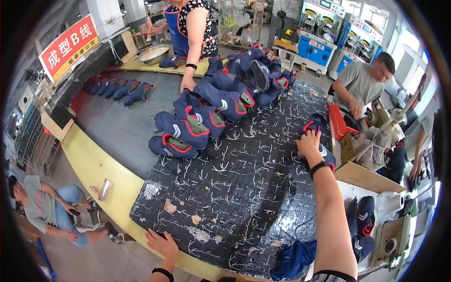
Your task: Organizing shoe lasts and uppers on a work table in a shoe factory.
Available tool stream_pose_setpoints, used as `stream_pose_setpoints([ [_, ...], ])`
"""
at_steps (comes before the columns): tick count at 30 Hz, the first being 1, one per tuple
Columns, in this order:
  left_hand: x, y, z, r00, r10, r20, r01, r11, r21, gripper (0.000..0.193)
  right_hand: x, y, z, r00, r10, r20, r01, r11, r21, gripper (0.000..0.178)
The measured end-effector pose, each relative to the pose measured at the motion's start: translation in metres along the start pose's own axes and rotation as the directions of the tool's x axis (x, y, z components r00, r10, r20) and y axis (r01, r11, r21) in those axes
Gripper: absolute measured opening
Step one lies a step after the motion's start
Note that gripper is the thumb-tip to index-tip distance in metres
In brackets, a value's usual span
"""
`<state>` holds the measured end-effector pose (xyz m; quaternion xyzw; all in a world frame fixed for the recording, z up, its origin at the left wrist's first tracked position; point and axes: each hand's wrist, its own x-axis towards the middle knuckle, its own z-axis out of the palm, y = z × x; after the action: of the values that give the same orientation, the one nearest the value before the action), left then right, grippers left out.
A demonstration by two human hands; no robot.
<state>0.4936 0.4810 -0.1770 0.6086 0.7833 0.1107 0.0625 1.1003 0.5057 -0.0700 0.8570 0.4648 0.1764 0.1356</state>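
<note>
My right hand [308, 143] reaches out to the table's right side, its fingers closed over a navy shoe upper [319, 121] with a red-lined opening. Part of a navy shoe with a pale stripe [327, 155] shows beside my right wrist; whether it is the same piece I cannot tell. My left hand [162, 244] rests at the near edge of the black table covering [235, 188], fingers spread and holding nothing. Ahead, a pile of navy shoe uppers [225, 101] with red and green linings covers the table's middle; one shoe [260, 75] there shows its sole.
Across the table a person in a blue apron [177, 28] has a hand at the pile. A row of shoe uppers [117, 89] lies on a grey belt. To the right, a person in a grey shirt [359, 84] works beside a red piece [340, 122]. Dark blue cloth [293, 258] lies near me.
</note>
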Motion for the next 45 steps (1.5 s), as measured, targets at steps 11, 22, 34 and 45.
stream_pose_setpoints([
  [11,0.001,-0.001,-0.004,1.000,0.003,-0.013,-0.004,0.998,-0.065,0.069,-0.250,-0.083,-0.075,0.837,-0.519,-0.176,0.535,0.704,0.467,0.043],
  [22,0.002,0.002,-0.008,1.000,-0.007,0.028,0.008,0.998,-0.061,0.073,-0.230,-0.140,-0.030,0.965,-0.258,0.042,0.187,0.793,0.581,0.051],
  [34,0.004,0.002,-0.012,0.998,-0.013,0.065,0.021,0.992,-0.123,0.075,-0.253,-0.197,-0.027,0.992,0.117,0.053,-0.127,0.830,0.543,0.051],
  [45,0.002,-0.005,-0.007,0.997,-0.004,0.075,0.017,0.984,-0.176,0.077,-0.257,-0.195,-0.021,0.992,0.123,-0.020,-0.094,0.842,0.531,0.047],
])
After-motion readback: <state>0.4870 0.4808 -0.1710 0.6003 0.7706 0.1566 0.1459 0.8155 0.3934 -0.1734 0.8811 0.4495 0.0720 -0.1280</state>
